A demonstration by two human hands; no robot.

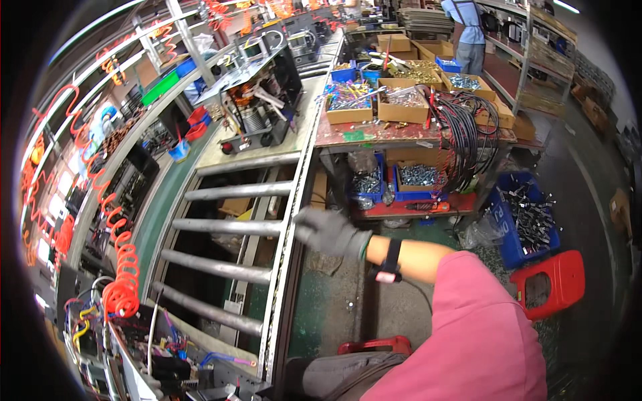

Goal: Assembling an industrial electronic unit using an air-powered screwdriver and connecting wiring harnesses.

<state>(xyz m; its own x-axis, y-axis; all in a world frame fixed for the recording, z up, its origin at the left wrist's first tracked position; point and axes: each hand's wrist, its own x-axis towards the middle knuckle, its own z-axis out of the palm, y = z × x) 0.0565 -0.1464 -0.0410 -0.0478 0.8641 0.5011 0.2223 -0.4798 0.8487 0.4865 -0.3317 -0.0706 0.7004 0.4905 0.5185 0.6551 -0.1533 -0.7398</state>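
My right hand (331, 232), in a grey knitted glove, reaches left from a pink sleeve (461, 334). A black band (389, 262) circles its wrist. The fingertips are at the metal side rail (286, 234) of a roller conveyor; whether they touch it I cannot tell. Nothing shows in the loosely bent fingers. Left of the hand lie several bare grey rollers (227, 227). Beyond them, an open machine assembly (257, 110) with a ribbed metal part stands on a board. Another unit with loose coloured wires (167, 354) sits at the near left. My left hand is out of view.
At the far right, a workbench (354, 134) bears cardboard boxes of small parts (401, 100) and black cables (471, 140). A blue crate (525, 220) and a red plastic stool (552, 284) stand on the floor. Red coiled hoses (122, 294) hang at left. A person (468, 33) stands behind the bench.
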